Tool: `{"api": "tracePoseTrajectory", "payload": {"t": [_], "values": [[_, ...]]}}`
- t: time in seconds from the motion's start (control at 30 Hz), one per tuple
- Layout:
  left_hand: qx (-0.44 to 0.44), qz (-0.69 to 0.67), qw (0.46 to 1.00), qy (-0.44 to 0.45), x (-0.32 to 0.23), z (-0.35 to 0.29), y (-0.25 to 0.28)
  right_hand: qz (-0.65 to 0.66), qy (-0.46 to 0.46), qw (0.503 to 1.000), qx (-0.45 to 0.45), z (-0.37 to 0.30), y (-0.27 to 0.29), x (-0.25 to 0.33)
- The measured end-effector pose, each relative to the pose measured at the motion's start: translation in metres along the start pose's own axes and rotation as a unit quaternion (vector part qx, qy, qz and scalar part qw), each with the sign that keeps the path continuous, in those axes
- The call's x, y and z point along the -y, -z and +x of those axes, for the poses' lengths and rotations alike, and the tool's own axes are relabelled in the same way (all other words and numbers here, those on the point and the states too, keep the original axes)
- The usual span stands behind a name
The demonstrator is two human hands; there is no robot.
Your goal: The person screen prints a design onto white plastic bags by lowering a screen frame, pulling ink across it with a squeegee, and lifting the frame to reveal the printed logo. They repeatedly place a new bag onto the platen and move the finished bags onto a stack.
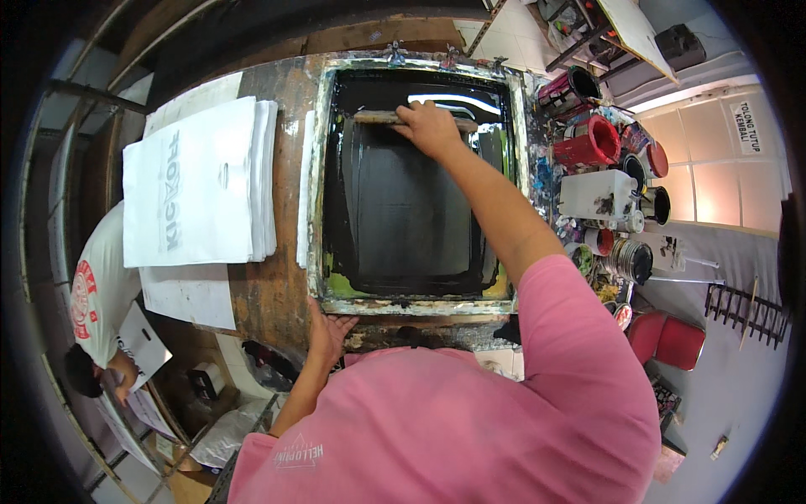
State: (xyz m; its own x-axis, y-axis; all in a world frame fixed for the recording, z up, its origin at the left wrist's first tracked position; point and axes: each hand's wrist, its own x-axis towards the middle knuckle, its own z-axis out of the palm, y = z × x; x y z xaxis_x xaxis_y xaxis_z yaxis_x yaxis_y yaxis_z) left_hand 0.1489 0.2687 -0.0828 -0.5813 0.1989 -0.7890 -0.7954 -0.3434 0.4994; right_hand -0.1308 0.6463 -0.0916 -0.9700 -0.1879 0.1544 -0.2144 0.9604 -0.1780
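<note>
A large screen-printing frame (313,235) lies on the worktable, its mesh coated with black ink. Near the far side of the mesh, my right hand (430,128) is closed around the wooden handle of a squeegee (374,118). The squeegee lies crosswise, with glossy wet ink beyond it. My left hand (329,332) is at the frame's near left corner, thumb up along the side and fingers along the near edge; it appears to grip the corner. Left of the frame sits a stack of white printed bags (197,185). A white sheet edge (306,193) shows beside the frame.
Ink cans and tubs, among them a red pot (588,143) and a white container (598,195), crowd the right side. Clamps (395,55) line the frame's far edge. At the lower left, another person (105,277) handles a white bag (143,349) by a rack. A red chair (667,340) stands right.
</note>
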Motion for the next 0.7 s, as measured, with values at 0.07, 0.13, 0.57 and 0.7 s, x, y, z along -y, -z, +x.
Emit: {"api": "tracePoseTrajectory", "payload": {"t": [0.07,0.13,0.57,0.7], "values": [[-0.034,-0.015,0.999,0.005,0.0,0.0,-0.004,0.022,0.023,0.999,0.007,0.0,0.016,-0.004],[-0.044,-0.025,0.999,0.008,-0.001,-0.001,-0.005,0.071,0.014,0.995,0.072,-0.028,0.035,0.017],[0.272,-0.045,0.928,-0.25,-0.062,-0.066,-0.018,-0.076,-0.085,0.993,-0.039,-0.232,0.208,0.204],[0.233,0.269,0.84,-0.409,-0.095,-0.06,-0.06,-0.103,-0.069,0.975,-0.186,-0.184,0.264,0.193]]}}
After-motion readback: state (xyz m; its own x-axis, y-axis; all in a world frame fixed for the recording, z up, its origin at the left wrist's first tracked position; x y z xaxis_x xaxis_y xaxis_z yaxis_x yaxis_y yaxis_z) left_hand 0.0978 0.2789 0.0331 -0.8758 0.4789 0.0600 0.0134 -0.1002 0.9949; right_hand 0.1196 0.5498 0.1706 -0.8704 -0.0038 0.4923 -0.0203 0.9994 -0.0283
